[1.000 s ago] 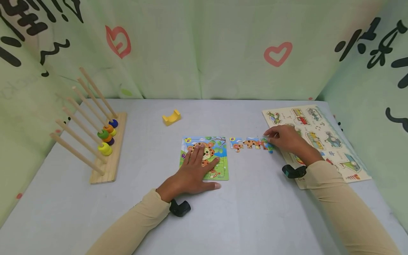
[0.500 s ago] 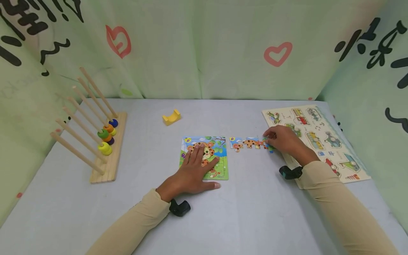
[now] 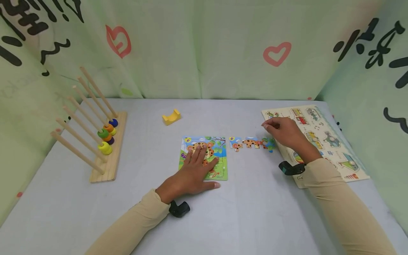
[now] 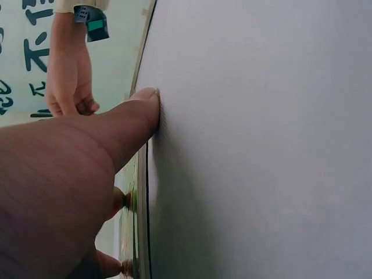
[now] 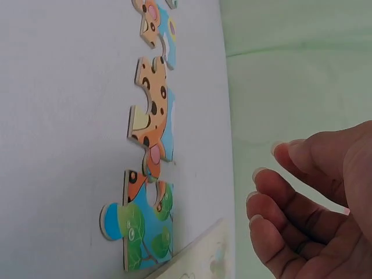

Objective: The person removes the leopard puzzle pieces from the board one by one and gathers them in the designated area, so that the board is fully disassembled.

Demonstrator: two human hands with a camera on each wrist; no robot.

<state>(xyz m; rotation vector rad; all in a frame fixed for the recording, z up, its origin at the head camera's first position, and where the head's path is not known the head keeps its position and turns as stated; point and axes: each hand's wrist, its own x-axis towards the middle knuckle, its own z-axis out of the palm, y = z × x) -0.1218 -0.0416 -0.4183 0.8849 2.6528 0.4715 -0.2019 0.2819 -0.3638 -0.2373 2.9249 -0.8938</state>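
Note:
My left hand (image 3: 194,173) lies flat with spread fingers on a square leopard jigsaw puzzle (image 3: 220,170). In the left wrist view its thumb (image 4: 131,119) rests on the white tabletop. Right of the puzzle, three loose jigsaw pieces form a row: an ear piece (image 3: 236,144), a spotted middle piece (image 3: 251,143) and a green-leaf piece (image 3: 269,144). My right hand (image 3: 283,131) hovers just above and beyond the leaf piece (image 5: 148,226), fingers loosely curled and holding nothing. In the right wrist view its fingers (image 5: 279,189) hang apart from the pieces. The left palm hides part of the puzzle.
A picture board (image 3: 331,152) with several animal and vehicle shapes lies at the right, partly under the right forearm. A wooden peg rack (image 3: 111,166) with coloured beads stands at the left. A yellow curved block (image 3: 172,117) sits toward the back. Green curtains (image 3: 197,49) surround the table.
My right hand has let go of the leaf piece and risen up and away from it, leaving the piece in the row. The left hand stays on the puzzle.

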